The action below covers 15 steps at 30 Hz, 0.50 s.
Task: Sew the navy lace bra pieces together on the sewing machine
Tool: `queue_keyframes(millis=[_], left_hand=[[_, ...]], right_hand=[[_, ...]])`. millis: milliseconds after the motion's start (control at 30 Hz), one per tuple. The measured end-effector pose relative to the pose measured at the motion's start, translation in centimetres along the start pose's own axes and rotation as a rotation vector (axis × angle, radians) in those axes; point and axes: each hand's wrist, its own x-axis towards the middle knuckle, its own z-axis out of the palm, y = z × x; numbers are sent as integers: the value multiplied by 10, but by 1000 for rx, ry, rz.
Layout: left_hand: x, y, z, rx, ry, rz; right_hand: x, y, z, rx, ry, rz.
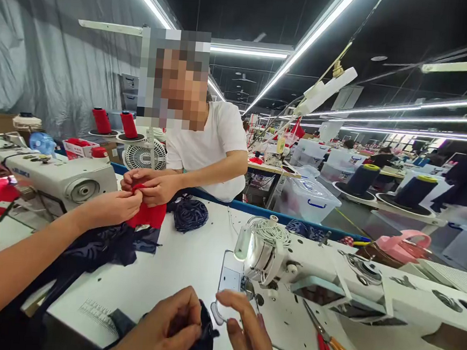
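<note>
My left hand [169,326] is closed in a pinch at the front of the white sewing table. Dark navy fabric [204,337] bunches beside and beneath it, gathered at its fingers. To its right, my right hand [247,332] has thumb and forefinger apart, with nothing visible between them. A shiny rounded metal piece [217,313] shows by its fingertip; I cannot tell what it is. Just beyond my right hand is the needle area of a white sewing machine [267,258], its small lamp lit.
Orange- and red-handled scissors [331,342] lie right, below a phone [317,289] on the machine. Across the table, a person in a white shirt [216,136] and another person's arm [63,231] meet at red fabric [149,214]. A navy patterned bundle [190,215] lies nearby.
</note>
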Motion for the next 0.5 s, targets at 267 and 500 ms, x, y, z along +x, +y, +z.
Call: queue_keyframes(millis=[267, 500], left_hand=[[-30, 40, -46, 348, -17, -56], [-6, 56, -14, 299, -340, -11]], right_hand=[[-17, 132, -51, -928, -129, -522], [-33, 132, -98, -732, 31, -158]])
